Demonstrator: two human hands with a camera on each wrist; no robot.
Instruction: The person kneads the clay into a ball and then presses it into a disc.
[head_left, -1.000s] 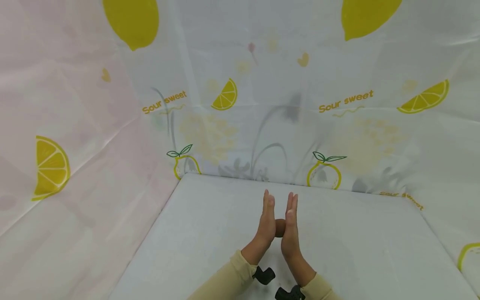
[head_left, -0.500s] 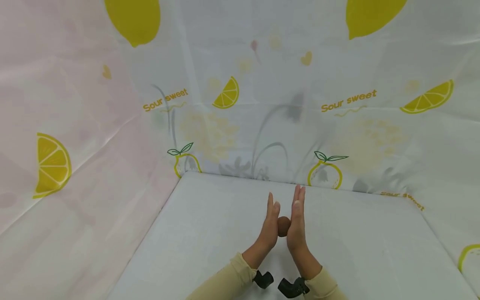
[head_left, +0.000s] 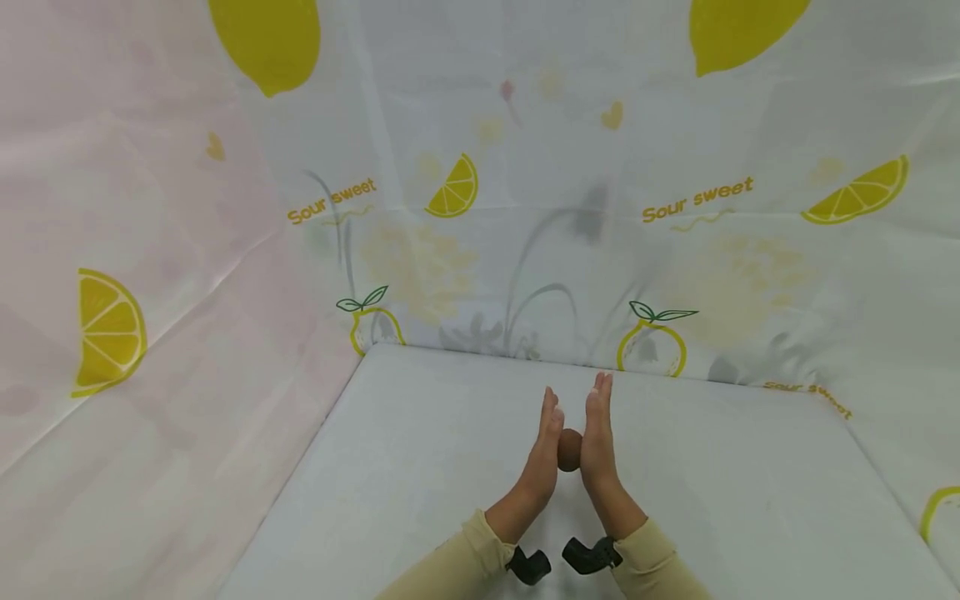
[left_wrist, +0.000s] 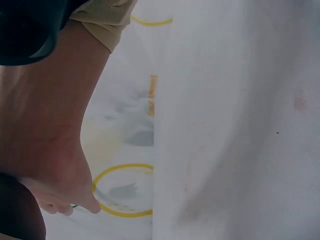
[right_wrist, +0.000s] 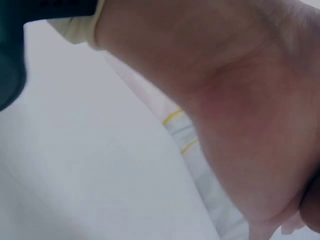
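A small brown ball (head_left: 569, 451) sits between two upright palms near the middle of the head view. The left hand (head_left: 542, 458) presses it from the left with fingers straight and pointing up and away. On its other side lies the palm of the right hand (head_left: 597, 442), its fingers likewise straight. In the right wrist view part of the ball (right_wrist: 312, 205) shows at the lower right edge, against the right hand (right_wrist: 255, 140). The left wrist view shows the heel and wrist of the left hand (left_wrist: 55, 155), with a dark rounded shape (left_wrist: 20, 210) at the lower left.
Below the hands spreads a white tabletop (head_left: 420, 450). Behind it hangs a white sheet (head_left: 487, 275) printed with lemons and lettering, and a pinkish sheet (head_left: 180, 417) borders the left. Black wrist mounts (head_left: 531, 567) stick out near both beige sleeves (head_left: 457, 558).
Both hands and the ball have shifted a little right in the head view. The palms have slid against each other, the right hand moving farther forward first, with the ball staying between them.
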